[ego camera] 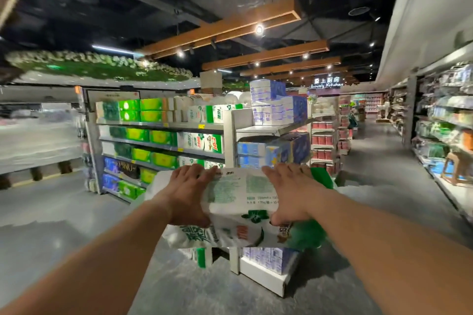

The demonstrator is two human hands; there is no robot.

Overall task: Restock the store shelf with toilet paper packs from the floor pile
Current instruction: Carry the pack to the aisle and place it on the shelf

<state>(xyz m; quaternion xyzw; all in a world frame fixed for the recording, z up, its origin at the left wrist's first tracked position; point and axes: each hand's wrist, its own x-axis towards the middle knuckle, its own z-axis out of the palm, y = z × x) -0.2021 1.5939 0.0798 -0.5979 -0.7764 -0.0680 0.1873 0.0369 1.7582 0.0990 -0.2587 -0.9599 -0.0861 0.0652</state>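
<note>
Blurred display (38,135) at left; pack (238,202) print illegible.

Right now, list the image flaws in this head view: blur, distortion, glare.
Head view: wide-angle bending curves the ceiling beams and grey shelf unit; motion blur smears the left side and far aisles; small ceiling spotlights flare; the white-and-green plastic toilet paper pack, gripped by the left hand and right hand, stays fairly sharp, its fine print only partly legible.
</note>
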